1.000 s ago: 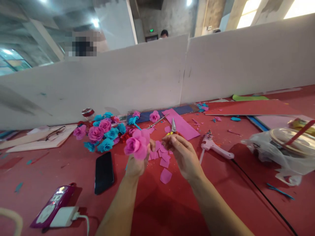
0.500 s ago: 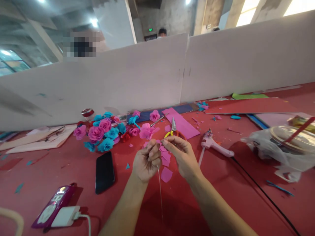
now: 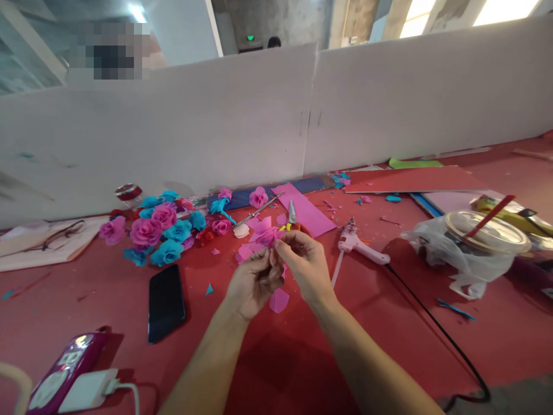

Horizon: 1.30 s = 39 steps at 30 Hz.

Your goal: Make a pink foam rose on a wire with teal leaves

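Note:
Above my fingertips is a pink paper flower [image 3: 264,229] with loosely spread petals. My left hand [image 3: 254,283] is closed around the flower's stem area; its fingers are curled and the wire itself is hidden. With thumb and index finger, my right hand [image 3: 306,262] pinches at the base of the flower, touching the left fingertips. Loose pink paper petals [image 3: 279,301] lie on the red table below and behind the hands. Just beyond are scissors [image 3: 292,214] with yellow and orange handles, partly covered by my right hand, on a pink paper sheet [image 3: 313,214].
Pink, blue and red paper flowers [image 3: 151,230] are bunched at left, behind a black phone [image 3: 166,304]. A pink glue gun [image 3: 365,248] trails a black cord at right, near a bagged lidded bowl [image 3: 488,233]. A purple power strip [image 3: 69,369] sits front left. A white partition [image 3: 216,127] stands behind.
The pink flower has come over to directly above my fingertips. The wire that hung below my left hand is out of sight. The whole view has shifted slightly rightward.

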Motion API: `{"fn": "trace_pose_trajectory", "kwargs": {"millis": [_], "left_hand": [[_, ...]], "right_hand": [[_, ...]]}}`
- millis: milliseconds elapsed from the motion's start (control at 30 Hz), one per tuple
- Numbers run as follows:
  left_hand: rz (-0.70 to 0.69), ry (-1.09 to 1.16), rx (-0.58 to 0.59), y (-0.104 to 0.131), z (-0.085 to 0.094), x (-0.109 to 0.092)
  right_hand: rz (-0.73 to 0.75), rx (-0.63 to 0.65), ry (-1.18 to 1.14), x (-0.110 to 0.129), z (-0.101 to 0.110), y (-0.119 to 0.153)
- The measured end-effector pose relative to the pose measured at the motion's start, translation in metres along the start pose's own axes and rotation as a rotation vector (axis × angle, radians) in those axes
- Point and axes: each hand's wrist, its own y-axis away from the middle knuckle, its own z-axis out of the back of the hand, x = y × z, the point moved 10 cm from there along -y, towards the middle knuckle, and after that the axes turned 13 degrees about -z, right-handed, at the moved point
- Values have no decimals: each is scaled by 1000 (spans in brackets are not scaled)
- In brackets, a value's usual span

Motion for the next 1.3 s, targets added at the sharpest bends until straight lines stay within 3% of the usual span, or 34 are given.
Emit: {"fn": "trace_pose_trajectory", "kwargs": {"millis": [333,567,667,867,1133,1300], "left_hand": [[-184,-160,-75,-2,6,-13],[-352,-239,-56,1,-1,-29],[-360,-249,-43,3,-3,-30],[-369,-144,-55,2,-1,-29],[-365,-111,60,8,-6,-33],[-307,-73,42,11,-6,-27]], "right_hand": [[95,-89,131,6,6,2],[320,-83,253,33,0,19],[369,-52,238,40,-2,23],[327,-51,188,31,-1,19],[525,53,111,47,-8,36],[481,37,84,44,-8,37]]}}
